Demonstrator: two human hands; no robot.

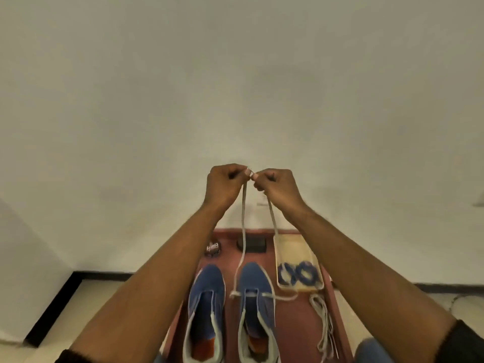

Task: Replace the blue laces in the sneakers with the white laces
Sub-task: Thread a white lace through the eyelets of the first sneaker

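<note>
Two blue sneakers stand side by side on a reddish table, the left sneaker without laces. A white lace runs through the lowest eyelets of the right sneaker, and both its ends rise to my raised hands. My left hand pinches one end and my right hand pinches the other, tips held together high above the shoes. A second white lace lies loose on the table to the right. The blue laces lie coiled in a pale tray.
A small round tin and a dark box sit at the table's far edge. A plain wall rises behind, with a black skirting line and pale floor on both sides.
</note>
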